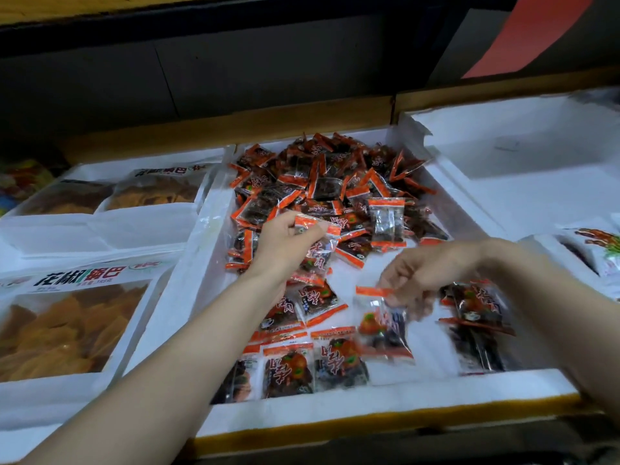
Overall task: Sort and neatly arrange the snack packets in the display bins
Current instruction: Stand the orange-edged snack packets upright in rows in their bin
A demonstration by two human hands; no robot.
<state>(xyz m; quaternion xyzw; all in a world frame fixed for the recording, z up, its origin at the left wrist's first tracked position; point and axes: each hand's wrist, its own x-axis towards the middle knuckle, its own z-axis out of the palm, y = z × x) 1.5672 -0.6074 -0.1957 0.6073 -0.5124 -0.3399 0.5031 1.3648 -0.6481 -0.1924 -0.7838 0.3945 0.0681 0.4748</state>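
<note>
A white foam bin (369,402) in the middle holds several small snack packets with orange edges and dark contents. A loose pile of packets (322,182) fills its far half. Near the front edge lie packets in a flat row (312,364), with a small stack (476,310) at the right. My left hand (285,239) pinches one packet (318,243) by its top edge above the pile's near side. My right hand (422,280) pinches another packet (379,323) by its orange top strip, hanging blurred over the front row.
To the left stand white bins with large bags of golden crisps (63,323), and further back more crisp bags (157,189). A foam bin (523,152) at the back right shows only its white floor. Packets in white wrappers (600,246) sit at the far right.
</note>
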